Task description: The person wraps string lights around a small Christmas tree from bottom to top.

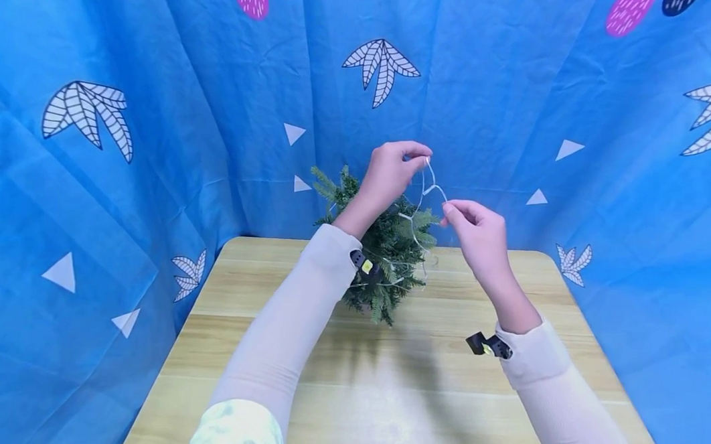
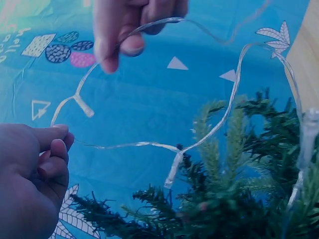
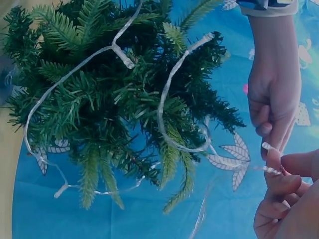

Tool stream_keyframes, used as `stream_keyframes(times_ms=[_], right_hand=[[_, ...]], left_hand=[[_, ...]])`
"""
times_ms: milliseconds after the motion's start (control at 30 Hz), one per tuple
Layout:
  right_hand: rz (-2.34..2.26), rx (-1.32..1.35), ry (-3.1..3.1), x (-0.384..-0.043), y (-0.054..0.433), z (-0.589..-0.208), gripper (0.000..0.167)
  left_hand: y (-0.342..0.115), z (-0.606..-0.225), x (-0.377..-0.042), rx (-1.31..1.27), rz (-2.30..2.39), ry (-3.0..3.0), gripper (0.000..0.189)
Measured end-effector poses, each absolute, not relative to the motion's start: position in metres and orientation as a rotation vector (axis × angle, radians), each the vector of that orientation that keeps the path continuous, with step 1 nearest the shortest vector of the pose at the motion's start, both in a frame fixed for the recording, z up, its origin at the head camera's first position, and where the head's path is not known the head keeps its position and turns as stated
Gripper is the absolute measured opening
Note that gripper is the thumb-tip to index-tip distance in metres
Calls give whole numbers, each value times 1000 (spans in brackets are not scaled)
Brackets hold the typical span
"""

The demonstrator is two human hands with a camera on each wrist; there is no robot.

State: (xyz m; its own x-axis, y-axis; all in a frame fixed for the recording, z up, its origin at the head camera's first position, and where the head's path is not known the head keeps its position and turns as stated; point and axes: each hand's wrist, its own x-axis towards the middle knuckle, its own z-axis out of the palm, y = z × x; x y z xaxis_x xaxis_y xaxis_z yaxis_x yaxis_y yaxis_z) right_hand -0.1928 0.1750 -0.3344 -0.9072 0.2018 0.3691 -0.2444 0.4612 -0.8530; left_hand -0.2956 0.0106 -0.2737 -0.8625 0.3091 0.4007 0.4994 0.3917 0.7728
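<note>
Both hands are working a clear light string [image 1: 429, 190] above a small green tree [image 1: 387, 247]. The left hand [image 1: 389, 173] is raised over the treetop, its grip pinching the string between thumb and fingertips. The right hand [image 1: 479, 232] is sitting a little lower and to the right, its grip also pinching the same string, thumb pressed against the forefinger. A short loop of string is hanging between the two hands, with small clear bulbs branching off it.

In the left wrist view the left hand [image 2: 30, 174] is pinching one end of the loop while the right hand [image 2: 132, 30] is holding the strand above; a bulb [image 2: 83, 105] is dangling between them.

In the right wrist view the string [image 3: 164, 107] is already draping across several branches of the tree [image 3: 99, 94], with more of it trailing under the lower boughs. Both hands are off to the tree's side there, the left hand [image 3: 274, 94] and right hand [image 3: 286, 199] close together.

The tree is standing at the far edge of the wooden tabletop [image 1: 370, 382]. A blue patterned cloth [image 1: 145, 126] is hanging behind and round the sides. Both arms are wearing pale sleeves [image 1: 294, 326].
</note>
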Motion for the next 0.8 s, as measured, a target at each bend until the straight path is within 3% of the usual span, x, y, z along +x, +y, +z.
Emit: stream_keyframes(times_ms=[800], right_hand=[[1480,109,-2269,-193,156,-338,33]], left_hand=[[-18,-233,-332,-537,-1746,-2399,15]])
